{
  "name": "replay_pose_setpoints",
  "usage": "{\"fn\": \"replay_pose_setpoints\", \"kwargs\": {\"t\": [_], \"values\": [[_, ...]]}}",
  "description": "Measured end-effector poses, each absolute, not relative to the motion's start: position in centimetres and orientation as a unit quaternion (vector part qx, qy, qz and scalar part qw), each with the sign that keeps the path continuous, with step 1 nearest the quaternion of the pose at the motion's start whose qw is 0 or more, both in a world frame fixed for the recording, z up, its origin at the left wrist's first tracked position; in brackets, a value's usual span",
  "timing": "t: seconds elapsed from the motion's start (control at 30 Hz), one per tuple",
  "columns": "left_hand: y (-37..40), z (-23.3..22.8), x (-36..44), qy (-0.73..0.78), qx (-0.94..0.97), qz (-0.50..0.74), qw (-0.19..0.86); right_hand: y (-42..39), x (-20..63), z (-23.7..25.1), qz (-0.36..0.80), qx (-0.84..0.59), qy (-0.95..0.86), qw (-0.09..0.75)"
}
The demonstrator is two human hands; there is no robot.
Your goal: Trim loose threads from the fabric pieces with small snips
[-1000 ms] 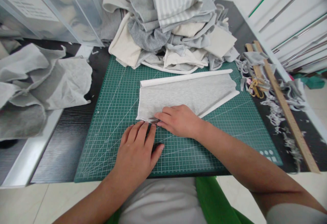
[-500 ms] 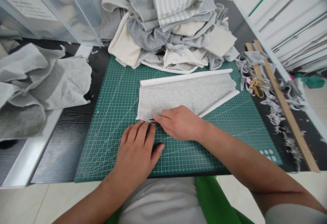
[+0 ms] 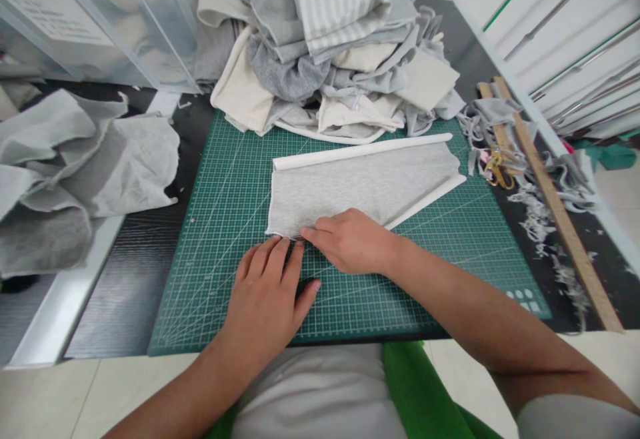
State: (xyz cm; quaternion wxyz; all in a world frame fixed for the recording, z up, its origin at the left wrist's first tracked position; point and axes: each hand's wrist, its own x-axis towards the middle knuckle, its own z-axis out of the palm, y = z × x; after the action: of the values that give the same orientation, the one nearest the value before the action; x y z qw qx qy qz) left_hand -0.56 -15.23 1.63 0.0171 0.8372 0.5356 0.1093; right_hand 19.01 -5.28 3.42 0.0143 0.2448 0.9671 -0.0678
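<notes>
A light grey piece of fabric with curled white edges lies flat on the green cutting mat. My right hand rests on the fabric's near edge, fingers together and pointing left, pressing it down. My left hand lies flat on the mat just below that edge, its fingertips touching the fabric's near left corner. Neither hand has lifted the fabric.
A heap of grey, cream and striped cloth sits at the mat's far side. Crumpled grey fabric lies at the left. Wooden rulers, gold scissors and fabric scraps are at the right. Clear plastic bins stand at the far left.
Both hands have stayed nearly still at the fabric's near edge; the right hand's fingers shifted very slightly left. The camera view tilted a little.
</notes>
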Motion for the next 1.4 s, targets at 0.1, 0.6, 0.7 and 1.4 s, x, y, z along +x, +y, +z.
{"fn": "replay_pose_setpoints", "kwargs": {"t": [0.1,0.6,0.7,1.4], "values": [[-15.2,1.6,-0.6,0.534,0.838,0.111,0.013,-5.3,19.0,3.2,-0.068,0.251,0.966,0.001],[-15.2,1.5,-0.6,0.533,0.839,0.106,0.012,-5.6,18.3,3.7,-0.071,0.266,0.961,0.016],[-15.2,1.5,-0.6,0.531,0.84,0.106,0.011,-5.5,18.3,3.9,-0.072,0.265,0.961,0.017],[-15.2,1.5,-0.6,0.536,0.837,0.11,0.004,-5.6,18.0,4.0,-0.116,0.303,0.946,0.013]]}}
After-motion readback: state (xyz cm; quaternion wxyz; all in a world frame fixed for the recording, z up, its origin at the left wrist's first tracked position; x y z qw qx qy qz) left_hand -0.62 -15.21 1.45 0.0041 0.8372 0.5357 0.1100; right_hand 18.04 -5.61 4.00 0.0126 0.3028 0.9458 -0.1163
